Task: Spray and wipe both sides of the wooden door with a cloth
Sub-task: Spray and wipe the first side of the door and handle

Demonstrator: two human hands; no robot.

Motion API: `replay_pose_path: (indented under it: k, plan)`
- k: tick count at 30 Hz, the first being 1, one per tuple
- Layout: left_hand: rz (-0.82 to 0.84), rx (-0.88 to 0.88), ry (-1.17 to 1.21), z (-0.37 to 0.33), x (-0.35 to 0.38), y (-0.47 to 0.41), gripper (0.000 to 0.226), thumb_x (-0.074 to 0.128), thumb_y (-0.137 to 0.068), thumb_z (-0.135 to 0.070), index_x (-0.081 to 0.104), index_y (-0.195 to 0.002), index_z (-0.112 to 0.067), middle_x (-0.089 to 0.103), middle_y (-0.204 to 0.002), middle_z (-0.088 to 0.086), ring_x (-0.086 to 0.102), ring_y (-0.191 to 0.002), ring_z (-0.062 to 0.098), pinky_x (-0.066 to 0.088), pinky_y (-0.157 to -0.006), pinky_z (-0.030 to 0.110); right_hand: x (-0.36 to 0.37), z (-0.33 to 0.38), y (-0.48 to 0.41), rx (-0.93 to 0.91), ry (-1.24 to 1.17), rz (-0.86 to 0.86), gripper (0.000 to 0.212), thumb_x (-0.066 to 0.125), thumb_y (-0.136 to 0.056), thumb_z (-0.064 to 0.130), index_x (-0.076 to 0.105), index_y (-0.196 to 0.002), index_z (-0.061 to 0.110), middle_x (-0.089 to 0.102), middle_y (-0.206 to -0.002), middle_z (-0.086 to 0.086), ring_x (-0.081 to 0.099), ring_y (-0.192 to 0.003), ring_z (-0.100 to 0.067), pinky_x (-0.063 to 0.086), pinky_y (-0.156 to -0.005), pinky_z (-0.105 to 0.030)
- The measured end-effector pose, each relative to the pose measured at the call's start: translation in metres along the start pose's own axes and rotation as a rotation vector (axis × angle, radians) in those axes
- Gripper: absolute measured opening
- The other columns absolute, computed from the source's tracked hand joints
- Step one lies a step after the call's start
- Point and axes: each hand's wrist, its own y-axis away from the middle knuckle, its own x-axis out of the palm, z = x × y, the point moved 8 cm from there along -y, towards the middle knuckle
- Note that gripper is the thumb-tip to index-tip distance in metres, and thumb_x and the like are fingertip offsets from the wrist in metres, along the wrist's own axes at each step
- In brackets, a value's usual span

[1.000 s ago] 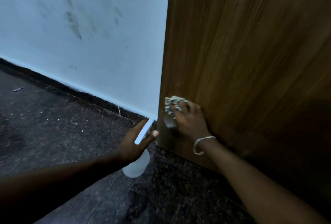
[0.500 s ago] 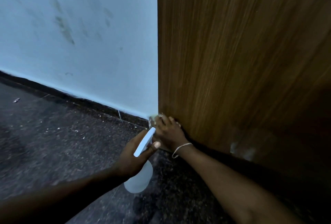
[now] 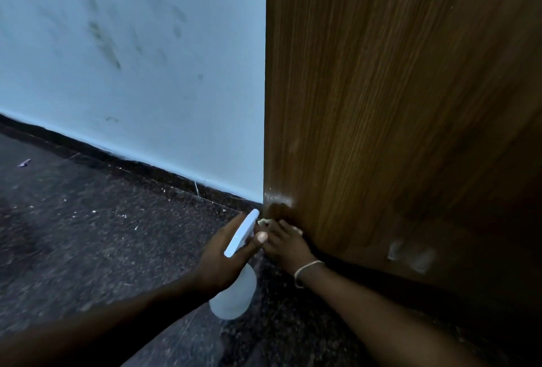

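Left hand [image 3: 223,258] grips the spray bottle [image 3: 234,299]; right hand [image 3: 289,246] presses the cloth [image 3: 263,222] low, both arms outstretched

one door [image 3: 396,102], one bottle [image 3: 234,293], one cloth [image 3: 264,222], two hands [image 3: 218,261] [image 3: 289,246]

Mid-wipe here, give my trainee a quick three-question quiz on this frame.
1. True or false: the left hand holds the spray bottle.
2. Where on the wooden door is the cloth? A) top edge B) bottom corner beside the wall C) middle of the panel.
3. Fill in: the right hand, on the cloth, wears a ____ at the wrist.
Key: 1 true; 2 B; 3 bracelet.
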Motion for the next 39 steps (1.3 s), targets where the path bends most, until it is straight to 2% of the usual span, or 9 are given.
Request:
replay_pose_path:
  k: [5,10,14,18,25,30,34,37,39]
  plan:
    - [0.024,0.035,-0.016,-0.001,0.013,-0.004,0.005,0.070,-0.099,-0.022,0.067,-0.103,-0.022,0.070,-0.089,-0.007,0.067,-0.084,0.009,0.047,-0.074,0.013,0.059,0.011,0.026,-0.046,0.005,0.190,0.031,0.050,-0.094,0.026,0.080,-0.100,0.021,0.073,-0.115,0.001,0.065,-0.106,-0.022,0.041,-0.099,-0.040]
    - [0.167,0.085,-0.009,0.000,0.041,0.003,0.029,0.072,-0.099,-0.038,0.066,-0.097,-0.010,0.066,-0.085,0.005,0.063,-0.077,0.022,0.048,-0.069,0.032,0.029,-0.044,0.151,-0.025,0.111,-0.049,0.044,0.032,-0.107,0.016,0.076,-0.109,0.017,0.070,-0.118,-0.003,0.063,-0.104,-0.025,0.043,-0.093,-0.038]
    - [0.250,0.113,-0.009,-0.003,0.063,0.010,0.044,0.071,-0.093,-0.055,0.067,-0.100,-0.012,0.068,-0.086,0.006,0.065,-0.079,0.028,0.052,-0.071,0.041,-0.007,-0.091,0.222,0.176,0.139,-0.147,0.040,0.047,-0.091,0.026,0.068,-0.125,0.025,0.064,-0.127,-0.001,0.056,-0.106,-0.028,0.038,-0.085,-0.044]
    - [0.318,0.139,-0.042,-0.008,0.080,0.009,0.031,0.072,-0.098,-0.042,0.066,-0.100,-0.012,0.068,-0.088,0.007,0.066,-0.081,0.028,0.054,-0.075,0.048,-0.038,-0.102,0.241,0.350,0.164,-0.166,0.049,0.053,-0.085,0.027,0.064,-0.132,0.027,0.060,-0.130,-0.005,0.051,-0.084,-0.030,0.041,-0.070,-0.042]
    - [0.303,0.201,-0.155,-0.019,0.096,0.007,0.026,0.075,-0.095,-0.037,0.065,-0.089,-0.014,0.065,-0.080,0.000,0.061,-0.072,0.007,0.044,-0.065,0.017,-0.042,-0.096,0.241,0.639,-0.043,-0.083,0.065,0.077,-0.074,0.012,0.060,-0.135,0.027,0.054,-0.130,-0.005,0.051,-0.087,-0.032,0.056,-0.048,-0.037]
    - [0.324,0.180,-0.277,-0.010,0.105,0.004,0.035,0.077,-0.093,-0.043,0.062,-0.083,-0.013,0.061,-0.073,-0.019,0.057,-0.069,-0.002,0.038,-0.066,0.010,-0.064,-0.101,0.257,0.831,-0.186,-0.257,0.066,0.078,-0.074,0.008,0.057,-0.135,0.026,0.049,-0.125,-0.009,0.053,-0.098,-0.031,0.060,-0.067,-0.044]
    - [0.425,0.218,-0.236,-0.001,0.109,0.006,0.032,0.073,-0.095,-0.051,0.062,-0.095,-0.021,0.063,-0.085,-0.009,0.060,-0.077,0.007,0.046,-0.070,0.022,-0.110,-0.117,0.265,1.021,-0.313,-0.656,0.047,0.058,-0.094,0.002,0.058,-0.137,0.018,0.045,-0.123,-0.012,0.053,-0.107,-0.029,0.054,-0.092,-0.045]
    - [0.393,0.224,-0.196,0.000,0.102,0.006,0.034,0.075,-0.094,-0.049,0.065,-0.102,-0.017,0.064,-0.089,-0.006,0.061,-0.079,0.011,0.048,-0.069,0.022,-0.139,-0.120,0.227,1.024,-0.238,-0.798,0.045,0.059,-0.096,0.003,0.060,-0.139,0.015,0.045,-0.123,-0.013,0.052,-0.105,-0.030,0.048,-0.093,-0.040]
    - [0.348,0.235,-0.186,0.000,0.099,0.004,0.036,0.075,-0.093,-0.048,0.066,-0.106,-0.015,0.065,-0.090,-0.007,0.063,-0.079,0.011,0.047,-0.068,0.021,-0.129,-0.112,0.189,0.916,-0.143,-0.667,0.050,0.058,-0.093,0.009,0.059,-0.140,0.024,0.048,-0.126,-0.012,0.051,-0.099,-0.034,0.051,-0.081,-0.042]
